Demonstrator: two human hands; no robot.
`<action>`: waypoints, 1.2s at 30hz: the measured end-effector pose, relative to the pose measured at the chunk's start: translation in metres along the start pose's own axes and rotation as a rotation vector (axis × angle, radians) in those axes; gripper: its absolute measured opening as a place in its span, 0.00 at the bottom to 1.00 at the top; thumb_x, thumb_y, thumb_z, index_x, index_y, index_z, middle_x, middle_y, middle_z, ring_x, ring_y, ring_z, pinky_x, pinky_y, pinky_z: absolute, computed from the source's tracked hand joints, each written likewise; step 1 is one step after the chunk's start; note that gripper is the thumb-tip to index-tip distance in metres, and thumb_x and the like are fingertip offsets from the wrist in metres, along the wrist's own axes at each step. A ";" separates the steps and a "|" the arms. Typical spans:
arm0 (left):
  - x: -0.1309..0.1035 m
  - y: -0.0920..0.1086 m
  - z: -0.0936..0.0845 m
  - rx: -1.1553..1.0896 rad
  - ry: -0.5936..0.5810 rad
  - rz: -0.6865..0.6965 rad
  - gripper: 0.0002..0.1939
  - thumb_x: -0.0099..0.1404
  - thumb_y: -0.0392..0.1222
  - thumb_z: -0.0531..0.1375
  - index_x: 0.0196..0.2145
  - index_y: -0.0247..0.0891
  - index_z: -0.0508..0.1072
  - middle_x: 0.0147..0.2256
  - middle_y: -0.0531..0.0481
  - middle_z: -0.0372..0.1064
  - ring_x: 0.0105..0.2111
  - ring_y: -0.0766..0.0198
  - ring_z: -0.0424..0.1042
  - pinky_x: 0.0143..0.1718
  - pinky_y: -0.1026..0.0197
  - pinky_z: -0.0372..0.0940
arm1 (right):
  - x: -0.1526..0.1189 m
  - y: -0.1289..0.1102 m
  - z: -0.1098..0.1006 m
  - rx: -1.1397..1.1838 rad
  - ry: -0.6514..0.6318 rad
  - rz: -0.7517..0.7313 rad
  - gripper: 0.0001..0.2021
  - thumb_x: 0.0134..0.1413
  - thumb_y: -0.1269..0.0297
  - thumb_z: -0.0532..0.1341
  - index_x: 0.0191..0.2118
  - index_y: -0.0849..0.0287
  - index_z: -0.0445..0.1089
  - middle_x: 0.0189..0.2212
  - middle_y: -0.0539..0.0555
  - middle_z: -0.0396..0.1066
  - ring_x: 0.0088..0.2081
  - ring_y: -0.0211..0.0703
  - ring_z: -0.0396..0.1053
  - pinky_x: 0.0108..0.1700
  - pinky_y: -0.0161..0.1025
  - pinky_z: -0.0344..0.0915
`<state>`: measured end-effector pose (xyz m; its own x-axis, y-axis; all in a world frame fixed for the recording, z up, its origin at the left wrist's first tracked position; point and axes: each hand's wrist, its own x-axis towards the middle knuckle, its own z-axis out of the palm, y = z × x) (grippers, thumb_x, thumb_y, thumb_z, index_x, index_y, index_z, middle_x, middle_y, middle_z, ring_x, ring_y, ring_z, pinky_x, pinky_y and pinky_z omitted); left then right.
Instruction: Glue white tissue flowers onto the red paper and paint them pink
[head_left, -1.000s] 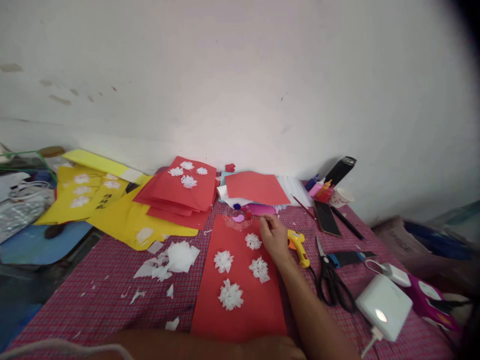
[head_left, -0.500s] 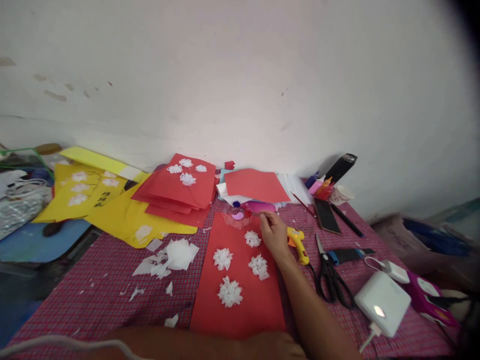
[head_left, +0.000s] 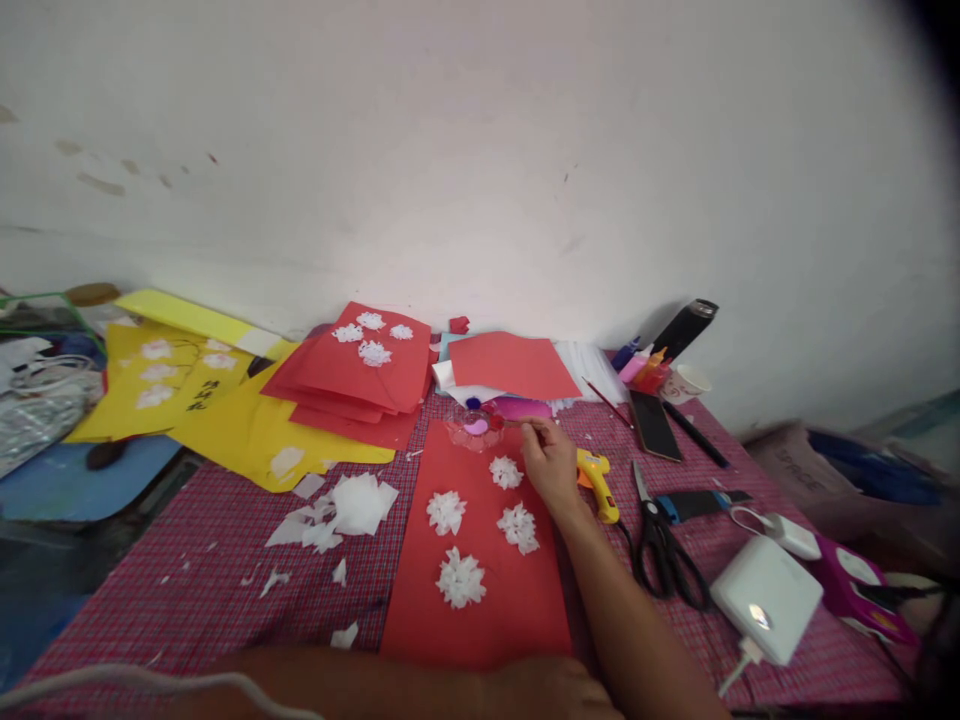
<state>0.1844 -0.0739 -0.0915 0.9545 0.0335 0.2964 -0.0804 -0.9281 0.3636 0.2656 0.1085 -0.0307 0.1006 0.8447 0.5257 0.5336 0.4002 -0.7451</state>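
Note:
My right hand (head_left: 550, 460) is closed in a pinch on a thin paintbrush (head_left: 512, 424), whose tip is over a clear scalloped paint palette (head_left: 455, 434). Blobs of lilac, red and dark blue paint show in the palette. It stands at the top end of a red paper sheet (head_left: 480, 638). Several white crumpled-paper flowers (head_left: 460, 579) sit on this sheet, in two uneven columns. My left hand (head_left: 551, 690) lies across the sheet's near end with fingers stretched out, partly cut off by the frame's bottom edge.
White paper scraps (head_left: 362, 503) lie to the left, below yellow sheets (head_left: 247, 440) and stacked red sheets (head_left: 360, 380). On the right are a yellow glue gun (head_left: 598, 485), black scissors (head_left: 664, 555), a phone (head_left: 654, 425), paint bottles (head_left: 646, 370) and a white charger (head_left: 769, 598).
The view has shifted slightly. My right hand stays by the palette with the paintbrush, and my left hand remains on the red sheet.

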 end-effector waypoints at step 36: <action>0.004 0.010 -0.024 0.080 -0.071 -0.023 0.11 0.70 0.43 0.61 0.45 0.32 0.75 0.41 0.53 0.78 0.40 0.66 0.75 0.40 0.63 0.67 | 0.000 0.003 -0.001 -0.120 -0.047 -0.116 0.11 0.63 0.65 0.57 0.42 0.57 0.77 0.38 0.59 0.80 0.41 0.53 0.77 0.46 0.48 0.71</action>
<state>0.1802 -0.0744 -0.0653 0.9739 0.0315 0.2247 -0.0377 -0.9541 0.2970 0.2680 0.1096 -0.0322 -0.0056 0.8119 0.5838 0.6363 0.4533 -0.6242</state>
